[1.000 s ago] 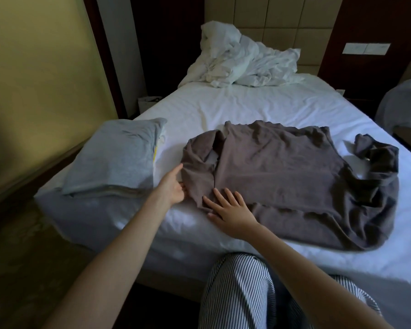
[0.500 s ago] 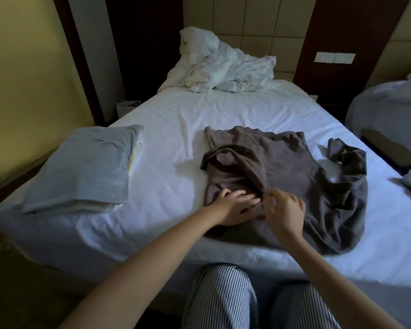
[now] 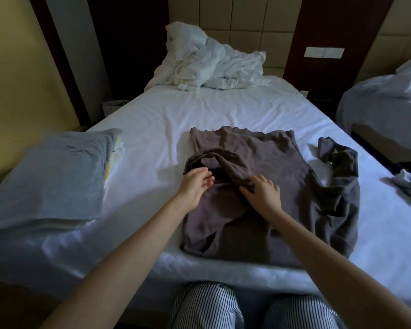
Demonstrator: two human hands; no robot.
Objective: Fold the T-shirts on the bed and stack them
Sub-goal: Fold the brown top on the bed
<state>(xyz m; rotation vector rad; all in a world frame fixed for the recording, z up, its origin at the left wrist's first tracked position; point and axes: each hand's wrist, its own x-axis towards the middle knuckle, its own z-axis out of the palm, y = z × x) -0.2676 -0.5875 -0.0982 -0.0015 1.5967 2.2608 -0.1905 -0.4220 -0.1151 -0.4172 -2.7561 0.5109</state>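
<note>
Brown T-shirt (image 3: pixel 282 186): spread on the near half of the bed (image 3: pixel 176 119), right of centre. Side nearer the left hand turned in over the body; opposite sleeve rumpled, lying out to the far right. Judged mid-fold, first side fold under way.

Right hand (image 3: pixel 262 194): on the shirt's middle, fingers curled round a raised ridge of cloth. Probably held so to draw the turned-in flap straight.

Left hand (image 3: pixel 195 186): at the shirt's left edge, just beside the turned-in sleeve, fingers bent, tips toward the dark opening. Pinching or merely touching: cannot tell. Probably placed there to steady the fold line.

Folded grey-blue shirt (image 3: pixel 48 179): on the bed's near left corner, well apart from the brown one, atop a paler layer with a yellow edge. Likely the stack, kept clear of the working area.

Crumpled white bedding (image 3: pixel 207 60): heaped at the head end, away from the folding space.

Loose clothes (image 3: pixel 406 184): at or off the bed's right edge, cannot tell which; possibly yet unfolded.
</note>
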